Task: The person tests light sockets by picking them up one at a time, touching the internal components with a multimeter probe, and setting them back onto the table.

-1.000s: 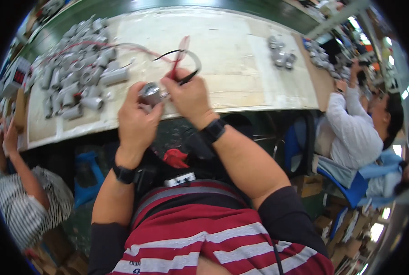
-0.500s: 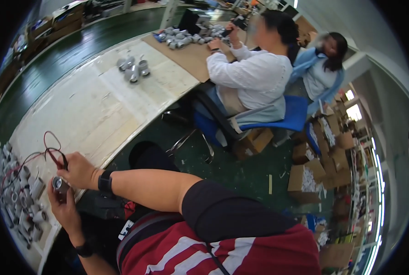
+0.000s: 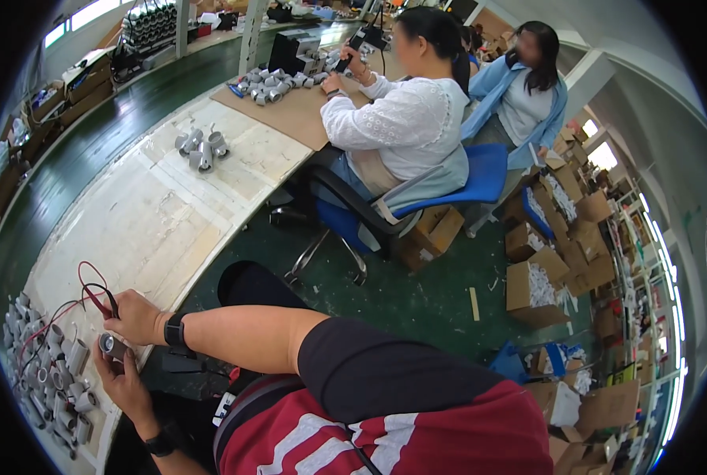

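Along the near edge of the counter (image 3: 143,245): a grey cylinder (image 3: 109,343) in hand, view turned right

Compared with one second earlier, the view has swung toward the wearer's right, placing both hands at lower left. The hold appears unaltered, suggesting uninterrupted handling. The left grip (image 3: 123,382) is wrapped around the cylinder, beside a pile of grey fittings (image 3: 51,384); the right grip (image 3: 137,317) is narrow, holding a red lead (image 3: 96,302) and a black lead (image 3: 114,304). Contact between leads and cylinder cannot be told. Containers: at right, a floor-standing cardboard box (image 3: 518,286) holds white pieces (image 3: 542,286); the contents of the carton (image 3: 439,233) behind the chair (image 3: 488,176) are indiscernible.
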Demonstrator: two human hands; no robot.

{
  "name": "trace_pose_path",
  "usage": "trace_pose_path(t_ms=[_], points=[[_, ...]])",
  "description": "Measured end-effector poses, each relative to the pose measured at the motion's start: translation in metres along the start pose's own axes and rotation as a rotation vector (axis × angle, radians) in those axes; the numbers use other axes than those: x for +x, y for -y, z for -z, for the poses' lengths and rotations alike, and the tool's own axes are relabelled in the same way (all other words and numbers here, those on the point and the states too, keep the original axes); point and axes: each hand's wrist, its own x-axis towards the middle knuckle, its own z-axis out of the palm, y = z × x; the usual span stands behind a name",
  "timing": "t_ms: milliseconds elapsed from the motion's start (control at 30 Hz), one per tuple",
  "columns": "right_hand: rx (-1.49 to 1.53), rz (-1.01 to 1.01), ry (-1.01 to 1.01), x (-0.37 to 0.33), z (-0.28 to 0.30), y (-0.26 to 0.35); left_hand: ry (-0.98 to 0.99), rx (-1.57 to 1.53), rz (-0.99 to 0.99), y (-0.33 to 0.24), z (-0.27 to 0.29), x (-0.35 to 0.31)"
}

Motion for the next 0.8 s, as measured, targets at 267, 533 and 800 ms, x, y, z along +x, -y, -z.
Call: trace_pose_path(t_ms=[267,533,800], points=[[-0.042,0.025,0.013,-0.002,0.000,-0.005,-0.035,0.128,-0.030,-0.007,-0.003,-0.005],[-0.020,-0.003,0.032,-0.002,0.008,-0.001,-0.032,0.125,-0.023,-0.007,-0.009,-0.004],[-0.189,0.236,0.054,0.005,-0.020,-0.051,-0.020,-0.017,0.073,-0.010,-0.005,-0.003]])
